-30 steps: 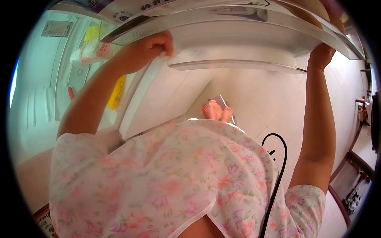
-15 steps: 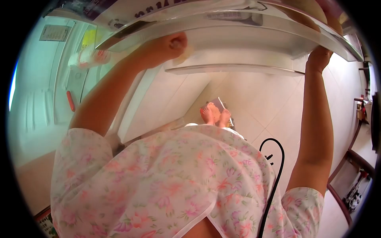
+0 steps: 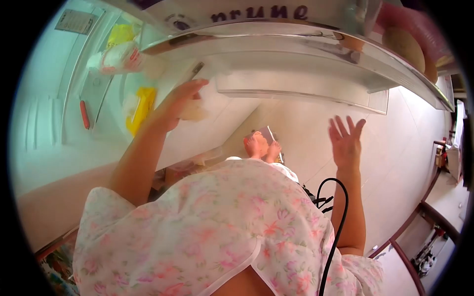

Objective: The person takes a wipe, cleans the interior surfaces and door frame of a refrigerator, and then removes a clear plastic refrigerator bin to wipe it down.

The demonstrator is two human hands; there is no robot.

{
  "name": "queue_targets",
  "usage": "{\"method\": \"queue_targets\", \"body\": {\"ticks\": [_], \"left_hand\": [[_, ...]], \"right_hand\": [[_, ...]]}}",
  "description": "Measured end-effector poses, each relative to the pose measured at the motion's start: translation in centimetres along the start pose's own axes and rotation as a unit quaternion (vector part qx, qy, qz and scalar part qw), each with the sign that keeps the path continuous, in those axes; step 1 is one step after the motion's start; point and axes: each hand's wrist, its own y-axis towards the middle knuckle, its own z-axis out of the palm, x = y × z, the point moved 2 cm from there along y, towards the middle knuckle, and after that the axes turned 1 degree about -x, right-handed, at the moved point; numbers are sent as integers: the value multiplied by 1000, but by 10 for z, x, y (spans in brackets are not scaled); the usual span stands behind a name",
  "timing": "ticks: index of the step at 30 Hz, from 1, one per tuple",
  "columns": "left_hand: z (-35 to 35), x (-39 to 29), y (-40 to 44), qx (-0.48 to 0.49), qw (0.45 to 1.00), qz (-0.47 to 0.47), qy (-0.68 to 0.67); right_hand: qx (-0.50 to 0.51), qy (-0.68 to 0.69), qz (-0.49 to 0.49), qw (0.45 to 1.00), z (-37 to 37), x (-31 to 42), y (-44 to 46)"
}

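Along the left side, pale greenish refrigerator interior, with a grey printed label on its far part. To the right of this, a red stick-like item; then a white bag with red print and, on its far side, a yellow packet. Nearer and slightly right, a yellow wrapper, just beside the left forearm. Left hand blurred, fingers pointing right; a pale, soft-edged item sits at its near side, by the fingers. Whether the grip is clamped on that item: cannot tell. Mid-scene, far: clear door shelf bearing a carton lettered "prune"; a lower clear shelf on its near side. Nearer, bare feet on a printed sheet. Right hand: fingers spread apart, near the lower shelf's right end. Black cable runs beside the right forearm. Right end of the upper shelf: a rounded tan item and a pink item.
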Motion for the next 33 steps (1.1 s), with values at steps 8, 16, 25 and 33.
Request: {"method": "queue_targets", "body": {"ticks": [8, 16, 25, 33], "left_hand": [[41, 8, 55, -30, 960, 86, 266], [42, -7, 45, -34, 825, 272, 495], [49, -11, 37, -84, 927, 189, 314], [59, -12, 44, -90, 935, 204, 276]], "right_hand": [[143, 88, 11, 986, 75, 4, 2], [-51, 124, 57, 989, 96, 20, -1], [65, 54, -28, 996, 78, 10, 4], [-14, 0, -14, 1000, 85, 8, 21]]}}
